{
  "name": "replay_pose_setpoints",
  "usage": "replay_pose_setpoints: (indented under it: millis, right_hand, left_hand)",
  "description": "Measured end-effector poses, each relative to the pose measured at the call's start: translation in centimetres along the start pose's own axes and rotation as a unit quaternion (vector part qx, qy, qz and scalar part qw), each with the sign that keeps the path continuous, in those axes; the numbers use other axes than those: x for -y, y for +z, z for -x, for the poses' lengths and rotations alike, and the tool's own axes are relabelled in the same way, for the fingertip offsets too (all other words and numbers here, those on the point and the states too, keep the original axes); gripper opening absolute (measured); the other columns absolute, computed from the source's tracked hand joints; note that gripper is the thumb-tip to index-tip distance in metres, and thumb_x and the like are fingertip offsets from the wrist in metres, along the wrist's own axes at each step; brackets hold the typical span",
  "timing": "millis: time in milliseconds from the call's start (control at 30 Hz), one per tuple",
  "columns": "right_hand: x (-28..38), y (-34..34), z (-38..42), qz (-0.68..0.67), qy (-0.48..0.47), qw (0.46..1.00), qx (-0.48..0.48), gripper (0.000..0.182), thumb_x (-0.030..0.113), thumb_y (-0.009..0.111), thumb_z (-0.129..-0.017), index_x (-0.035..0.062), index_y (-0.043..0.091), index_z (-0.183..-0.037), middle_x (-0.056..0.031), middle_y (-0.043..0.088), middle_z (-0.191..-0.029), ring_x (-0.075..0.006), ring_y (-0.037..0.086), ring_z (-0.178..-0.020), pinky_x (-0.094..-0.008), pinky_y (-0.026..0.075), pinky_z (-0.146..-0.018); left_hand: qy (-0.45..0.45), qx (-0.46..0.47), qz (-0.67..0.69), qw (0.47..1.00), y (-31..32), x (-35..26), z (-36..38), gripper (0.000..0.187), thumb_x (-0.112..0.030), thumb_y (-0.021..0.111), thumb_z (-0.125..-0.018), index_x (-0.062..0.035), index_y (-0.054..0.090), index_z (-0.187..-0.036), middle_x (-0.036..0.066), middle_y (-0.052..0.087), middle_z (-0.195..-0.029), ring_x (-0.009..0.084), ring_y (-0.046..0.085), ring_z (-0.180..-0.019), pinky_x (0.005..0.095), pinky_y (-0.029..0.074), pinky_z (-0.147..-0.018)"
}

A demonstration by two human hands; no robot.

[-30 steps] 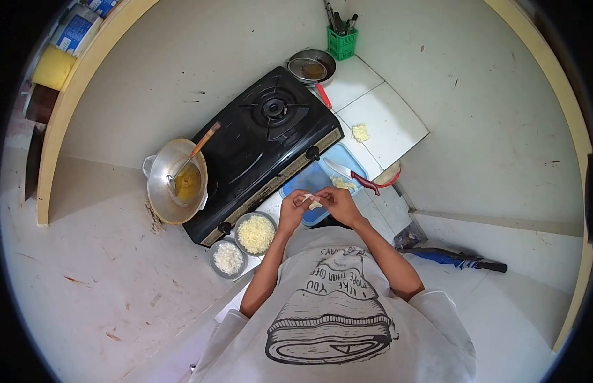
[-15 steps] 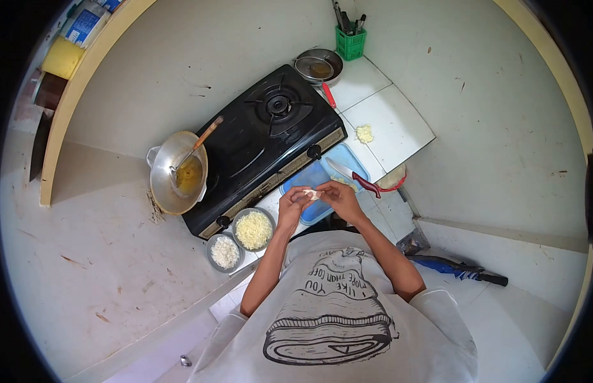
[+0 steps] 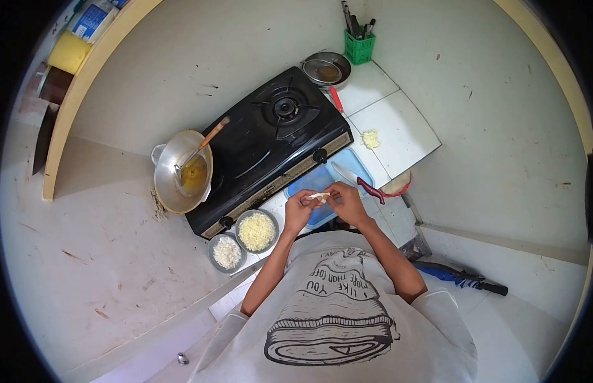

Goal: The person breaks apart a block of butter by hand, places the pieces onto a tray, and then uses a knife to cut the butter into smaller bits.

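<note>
Both hands meet above a blue tray (image 3: pixel 363 167), fingertips pinched on a small pale folded piece (image 3: pixel 320 196) that looks soft; its kind cannot be made out. My left hand (image 3: pixel 299 207) grips its left end, and my right hand (image 3: pixel 347 203) grips its right end. A knife with a dark red handle (image 3: pixel 371 190) lies on the tray's right side, just beyond my right hand. Left of my left hand stand a bowl of pale yellow shreds (image 3: pixel 257 231) and a smaller bowl of white shreds or crumbs (image 3: pixel 227 253).
A black gas stove (image 3: pixel 264 143) stands beyond the tray. On its left burner sits a wok (image 3: pixel 165 182) with yellow liquid and a wooden-handled utensil. A small pale heap (image 3: pixel 370 139) lies on the white tiles. At the back are a pan (image 3: pixel 338 62) and a green basket (image 3: pixel 359 50).
The fingers have shifted around the pale piece, which now shows as a longer strip between them. The whole view has moved slightly; the bowls, knife and wok stay in place.
</note>
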State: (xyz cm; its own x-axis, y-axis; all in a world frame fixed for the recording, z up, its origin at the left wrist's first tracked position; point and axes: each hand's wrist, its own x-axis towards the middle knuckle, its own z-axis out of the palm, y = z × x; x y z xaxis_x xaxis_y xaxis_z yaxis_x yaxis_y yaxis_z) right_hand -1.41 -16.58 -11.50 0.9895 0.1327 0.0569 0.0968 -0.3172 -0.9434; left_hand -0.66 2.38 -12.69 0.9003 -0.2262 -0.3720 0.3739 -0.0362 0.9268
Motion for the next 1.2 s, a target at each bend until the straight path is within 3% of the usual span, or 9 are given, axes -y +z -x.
replay_pose_setpoints:
  millis: [133,233,333,433,533,633,833,1033,1200]
  right_hand:
    - [0.5,-0.1,-1.2,0.002,-0.054,0.998,0.014,0.01,-0.003,0.069,-0.084,-0.0025,0.068,-0.094,-0.0154,0.067,-0.093,-0.0286,0.069,-0.082,-0.0356,0.057,-0.072]
    - [0.6,-0.4,-2.0,0.006,-0.05,0.997,0.05,0.012,-0.005,0.068,-0.085,-0.0022,0.069,-0.097,-0.0117,0.068,-0.099,-0.0223,0.07,-0.09,-0.0307,0.057,-0.078]
    - [0.6,0.1,-2.4,-0.093,-0.025,0.994,0.048,0.014,-0.005,0.068,-0.086,-0.002,0.069,-0.1,-0.0103,0.07,-0.101,-0.0191,0.07,-0.093,-0.03,0.057,-0.082]
    - [0.6,-0.1,-2.6,-0.165,0.043,0.981,0.092,0.016,-0.003,0.069,-0.089,-0.0022,0.068,-0.104,-0.0098,0.071,-0.104,-0.0158,0.068,-0.095,-0.0294,0.056,-0.086]
    - [-0.4,0.0,-3.0,-0.131,0.061,0.985,0.094,0.017,0.0,0.071,-0.09,-0.0028,0.069,-0.107,-0.0099,0.071,-0.103,-0.0142,0.068,-0.094,-0.0292,0.056,-0.085]
    - [-1.0,0.2,-3.0,-0.103,0.048,0.991,0.07,0.017,0.004,0.073,-0.088,-0.0015,0.07,-0.104,-0.0123,0.074,-0.097,-0.0206,0.072,-0.089,-0.0328,0.058,-0.082]
    - [-1.6,-0.3,-3.2,-0.116,0.059,0.989,0.066,0.017,0.006,0.074,-0.089,-0.002,0.071,-0.103,-0.0119,0.074,-0.097,-0.0178,0.072,-0.088,-0.0307,0.057,-0.081]
    - [-2.2,-1.1,-3.7,-0.294,0.122,0.944,0.08,0.012,0.004,0.072,-0.091,-0.0018,0.072,-0.102,-0.0073,0.074,-0.096,-0.0122,0.068,-0.09,-0.0258,0.052,-0.084]
    - [-2.0,-0.9,-3.6,-0.332,0.122,0.933,0.073,0.015,0.007,0.074,-0.091,-0.0009,0.074,-0.104,-0.0064,0.072,-0.099,-0.0119,0.065,-0.092,-0.0257,0.051,-0.087]
  left_hand:
    - [-0.07,0.004,0.137,0.988,-0.3,-1.7,-0.1,0.017,-0.003,0.066,-0.096,0.0061,0.064,-0.11,0.017,0.07,-0.104,0.0208,0.071,-0.095,0.0286,0.06,-0.087]
    - [-0.109,0.027,0.226,0.968,-1.9,-1.4,-0.4,0.017,0.002,0.064,-0.095,0.007,0.063,-0.112,0.021,0.067,-0.114,0.0243,0.07,-0.102,0.0308,0.059,-0.096]
    - [-0.11,-0.015,0.224,0.968,-2.2,-1.1,-0.7,0.02,0.004,0.066,-0.093,0.0071,0.063,-0.113,0.02,0.067,-0.112,0.0241,0.07,-0.102,0.0299,0.059,-0.095]
    - [-0.086,-0.048,0.196,0.976,-1.8,-0.9,-0.9,0.024,0.006,0.069,-0.09,0.0063,0.063,-0.113,0.017,0.069,-0.109,0.021,0.069,-0.103,0.0288,0.057,-0.093]
    - [-0.013,-0.03,0.069,0.997,-1.4,-0.4,-0.9,0.027,0.005,0.07,-0.09,0.0042,0.064,-0.116,0.012,0.071,-0.107,0.0166,0.069,-0.099,0.0272,0.055,-0.091]
    - [0.033,-0.023,0.024,0.999,-0.7,-0.4,-0.9,0.026,0.003,0.072,-0.089,0.0014,0.067,-0.114,0.008,0.072,-0.103,0.0126,0.068,-0.094,0.0257,0.053,-0.089]
    - [0.029,-0.002,-0.173,0.984,-1.0,-2.9,-1.3,0.017,0.001,0.074,-0.087,-0.0007,0.071,-0.103,0.005,0.073,-0.096,0.0097,0.066,-0.091,0.0245,0.051,-0.082]
    - [0.012,0.043,0.074,0.996,-1.4,-2.4,-2.0,0.018,0.003,0.071,-0.09,-0.001,0.068,-0.107,0.005,0.072,-0.1,0.0097,0.066,-0.093,0.0235,0.051,-0.088]
    - [0.02,0.041,0.207,0.977,-1.2,-0.7,-1.6,0.022,0.005,0.067,-0.092,-0.0004,0.064,-0.114,0.006,0.071,-0.105,0.0111,0.066,-0.098,0.0255,0.053,-0.092]
